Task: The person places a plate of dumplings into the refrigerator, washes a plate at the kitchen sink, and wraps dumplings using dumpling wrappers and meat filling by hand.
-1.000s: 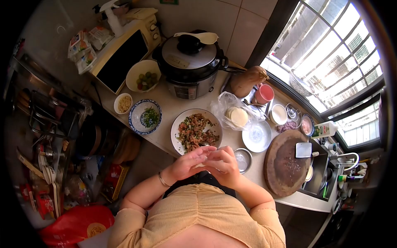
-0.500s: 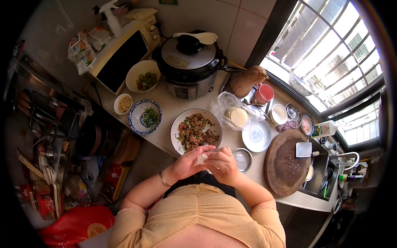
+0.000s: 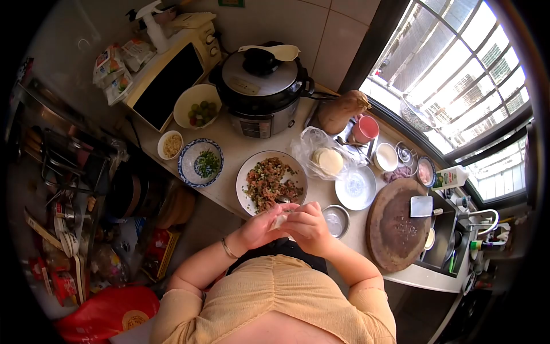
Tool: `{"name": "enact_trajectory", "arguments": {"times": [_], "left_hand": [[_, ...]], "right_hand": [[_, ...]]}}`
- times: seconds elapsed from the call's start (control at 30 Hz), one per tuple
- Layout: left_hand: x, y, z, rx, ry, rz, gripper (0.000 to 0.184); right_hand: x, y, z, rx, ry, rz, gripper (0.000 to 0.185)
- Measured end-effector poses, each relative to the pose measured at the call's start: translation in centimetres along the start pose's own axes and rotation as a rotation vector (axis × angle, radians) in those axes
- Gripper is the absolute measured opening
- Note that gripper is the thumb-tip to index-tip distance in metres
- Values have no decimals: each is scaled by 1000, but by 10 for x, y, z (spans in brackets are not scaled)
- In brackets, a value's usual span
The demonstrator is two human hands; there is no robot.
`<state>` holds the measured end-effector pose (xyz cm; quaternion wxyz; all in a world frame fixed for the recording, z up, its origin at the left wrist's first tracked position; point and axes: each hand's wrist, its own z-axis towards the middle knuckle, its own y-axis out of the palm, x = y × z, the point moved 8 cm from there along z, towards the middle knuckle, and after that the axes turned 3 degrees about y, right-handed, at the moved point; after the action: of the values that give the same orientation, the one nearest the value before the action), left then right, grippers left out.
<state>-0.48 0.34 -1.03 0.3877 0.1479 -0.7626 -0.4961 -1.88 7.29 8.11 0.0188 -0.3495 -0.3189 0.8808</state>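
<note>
My left hand (image 3: 258, 228) and my right hand (image 3: 309, 229) meet just in front of the counter edge. Between their closed fingers is a small white dumpling wrapper (image 3: 279, 221), partly covered by the fingers. Just beyond them lies a white bowl (image 3: 243, 198) of minced filling (image 3: 274, 182), with a spoon partly showing near my fingertips. A stack of round dumpling wrappers (image 3: 329, 162) rests in an open plastic bag (image 3: 307, 143). Close by are a white plate (image 3: 356, 188) and, beside my right hand, a small metal bowl (image 3: 336, 222).
A round wooden board (image 3: 395, 241) carries a cleaver (image 3: 421, 207) beside the sink (image 3: 441, 252). Behind stand an electric pressure cooker (image 3: 260, 86) and a microwave (image 3: 166, 74). Bowls of chopped greens (image 3: 207, 163), minced garlic-like bits (image 3: 171, 144) and green fruit (image 3: 203, 112) sit left.
Both hands stay together around the wrapper, with only slight finger movement. The bowls and other things on the counter have not moved.
</note>
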Motion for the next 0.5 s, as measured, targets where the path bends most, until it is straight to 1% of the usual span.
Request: {"name": "enact_trajectory", "arguments": {"times": [0.1, 0.13, 0.23, 0.3, 0.5], "left_hand": [[-2, -2, 1, 2, -6, -19, 46], [-2, -3, 1, 1, -6, -30, 46], [-5, -7, 2, 54, -31, -3, 56], [-6, -6, 4, 31, -36, -19, 56], [-10, -10, 7, 24, -36, -68, 55]], "right_hand": [[0, 1, 1, 14, -15, 5, 21], [3, 3, 0, -4, 13, -4, 22], [10, 4, -3, -48, 104, -22, 26], [13, 2, -4, -59, 172, -25, 28], [10, -12, -4, -83, 162, -127, 31]]}}
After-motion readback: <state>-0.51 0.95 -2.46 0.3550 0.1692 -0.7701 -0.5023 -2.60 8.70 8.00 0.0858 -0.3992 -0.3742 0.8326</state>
